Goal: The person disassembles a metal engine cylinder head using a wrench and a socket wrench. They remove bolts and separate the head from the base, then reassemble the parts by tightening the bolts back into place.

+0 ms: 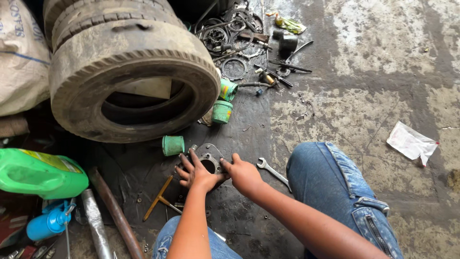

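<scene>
A grey metal plate (207,154) with a round hole lies flat on the oily floor in front of my knees. My left hand (194,173) rests on its near left edge, fingers spread over it. My right hand (243,173) grips its right edge, thumb toward the hole. Just right of that hand an open-ended spanner (272,170) lies on the floor. A yellow T-handled tool (160,197) lies to the left of my left arm.
A stack of worn tyres (124,67) stands at the back left, with three small green tubs (221,111) beside it. Loose rings, gears and tools (239,33) lie behind. A green jug (40,173), blue can (45,224) and pipes (112,211) lie at the left, crumpled paper (411,142) right.
</scene>
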